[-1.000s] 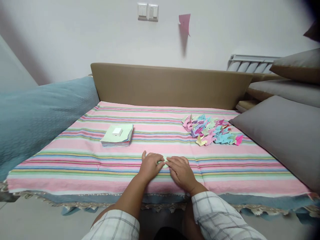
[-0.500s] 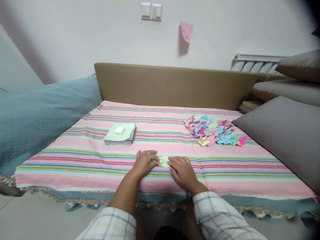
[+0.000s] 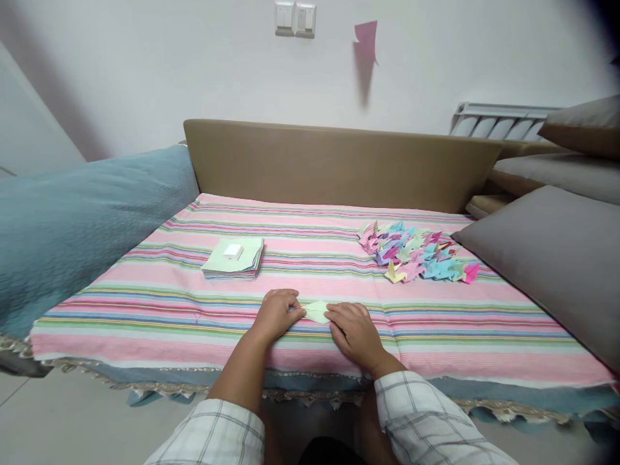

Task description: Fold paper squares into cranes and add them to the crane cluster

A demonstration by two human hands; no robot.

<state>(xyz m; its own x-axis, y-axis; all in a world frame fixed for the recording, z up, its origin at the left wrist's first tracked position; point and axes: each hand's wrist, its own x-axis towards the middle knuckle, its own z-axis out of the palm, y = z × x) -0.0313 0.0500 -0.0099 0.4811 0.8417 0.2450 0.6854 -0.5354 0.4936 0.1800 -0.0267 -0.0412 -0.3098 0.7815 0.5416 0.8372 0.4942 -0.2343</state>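
Striped cloth [image 3: 436,323] covers the bed, bearing a heap of folded cranes [image 3: 416,253] and a paper stack [image 3: 235,259]. Left hand [image 3: 277,316] and right hand [image 3: 356,332] press flat, pinning a green paper [image 3: 317,312] between them at the near edge, seemingly mid-crease.

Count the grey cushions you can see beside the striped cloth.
3: a large grey cushion against the cloth's right edge, a second behind it, a third on top, cut off by the frame; others may be hidden.
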